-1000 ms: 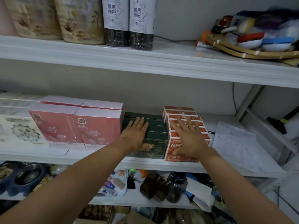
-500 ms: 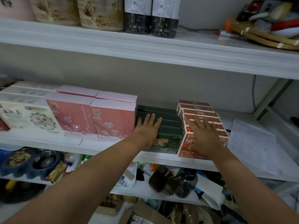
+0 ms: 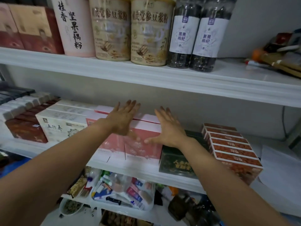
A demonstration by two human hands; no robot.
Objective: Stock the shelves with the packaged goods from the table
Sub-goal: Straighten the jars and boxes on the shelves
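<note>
Both hands (image 3: 146,126) shifted left, two pink boxes (image 3: 130,144)

I saw pink boxes (image 3: 141,144) patterned with pale blossoms; dark green boxes (image 3: 175,162) carried gold lettering; orange-red boxes (image 3: 234,150) had white edges; the shelf (image 3: 146,79) was white.
</note>
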